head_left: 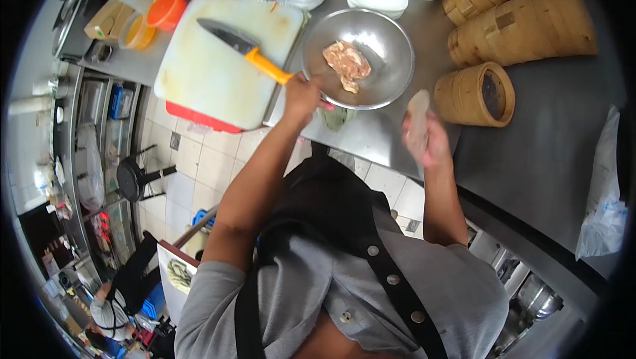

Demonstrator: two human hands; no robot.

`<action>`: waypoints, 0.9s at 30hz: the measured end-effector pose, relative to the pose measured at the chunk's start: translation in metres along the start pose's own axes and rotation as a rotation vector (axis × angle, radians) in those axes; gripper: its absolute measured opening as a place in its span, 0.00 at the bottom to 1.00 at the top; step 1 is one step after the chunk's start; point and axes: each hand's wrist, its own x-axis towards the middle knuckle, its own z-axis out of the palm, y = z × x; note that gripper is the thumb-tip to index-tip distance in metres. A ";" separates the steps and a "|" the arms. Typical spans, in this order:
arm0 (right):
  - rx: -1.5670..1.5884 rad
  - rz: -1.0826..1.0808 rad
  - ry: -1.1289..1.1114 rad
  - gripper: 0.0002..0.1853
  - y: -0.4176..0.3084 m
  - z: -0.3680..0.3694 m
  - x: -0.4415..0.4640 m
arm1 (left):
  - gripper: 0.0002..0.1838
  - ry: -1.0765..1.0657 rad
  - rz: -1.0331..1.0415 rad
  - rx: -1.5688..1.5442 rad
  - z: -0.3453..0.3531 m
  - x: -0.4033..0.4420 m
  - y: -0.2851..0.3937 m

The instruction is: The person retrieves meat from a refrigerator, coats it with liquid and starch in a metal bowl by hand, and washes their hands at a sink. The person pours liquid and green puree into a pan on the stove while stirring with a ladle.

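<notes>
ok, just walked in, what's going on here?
The person's right hand holds a pale, flattish piece, too unclear to name. The left hand is at the rim of the metal bowl, by the knife's handle; its exact grip is unclear. Meat lies in the bowl, and the knife rests on the cutting board.

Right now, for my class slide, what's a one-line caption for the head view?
Left hand on a metal bowl of meat, right hand holding a pale item.
</notes>
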 end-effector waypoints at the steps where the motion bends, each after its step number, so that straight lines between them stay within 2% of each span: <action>1: -0.064 0.077 -0.003 0.15 0.014 0.002 -0.015 | 0.15 0.005 0.023 -0.012 -0.013 -0.012 0.003; 4: -0.235 0.414 0.016 0.16 0.074 -0.003 -0.044 | 0.14 0.136 0.042 -0.016 -0.061 -0.056 0.004; 5: -0.227 0.551 0.088 0.14 0.096 -0.013 -0.046 | 0.14 0.173 0.077 -0.037 -0.078 -0.070 0.000; 7: -0.287 0.699 0.129 0.13 0.133 -0.034 -0.047 | 0.12 0.318 0.096 -0.042 -0.114 -0.103 -0.010; 9: -0.145 0.668 0.283 0.14 0.193 -0.115 -0.036 | 0.12 0.422 0.134 -0.074 -0.133 -0.152 -0.002; 10: -0.093 0.469 0.319 0.16 0.212 -0.150 -0.031 | 0.11 0.479 0.147 -0.082 -0.149 -0.173 -0.007; 11: -0.024 0.285 0.623 0.21 0.221 -0.143 -0.029 | 0.11 0.535 0.159 -0.082 -0.165 -0.194 -0.012; 13: -0.261 0.555 0.893 0.27 0.229 -0.143 -0.029 | 0.11 0.646 0.164 -0.075 -0.189 -0.236 -0.020; 15: -0.811 0.522 0.433 0.26 0.241 -0.114 -0.041 | 0.10 0.727 0.180 -0.080 -0.211 -0.271 -0.027; 16: -0.956 0.448 0.187 0.18 0.228 -0.065 -0.044 | 0.10 0.754 0.187 -0.092 -0.221 -0.286 -0.031; 19: -0.966 0.251 -0.215 0.10 0.189 0.041 -0.005 | 0.11 0.811 0.209 -0.142 -0.240 -0.315 -0.042; 21: -1.020 0.036 -0.118 0.06 0.155 0.105 0.040 | 0.12 0.837 0.214 -0.181 -0.248 -0.326 -0.051; 23: -1.061 -0.235 -0.056 0.09 0.138 0.107 0.139 | 0.11 0.855 0.215 -0.220 -0.256 -0.332 -0.057; 25: -1.384 -0.421 0.180 0.16 0.106 0.127 0.225 | 0.10 0.906 0.215 -0.238 -0.256 -0.339 -0.053; 27: -1.535 -0.390 0.254 0.22 0.081 0.137 0.300 | 0.08 0.935 0.205 -0.246 -0.270 -0.341 -0.064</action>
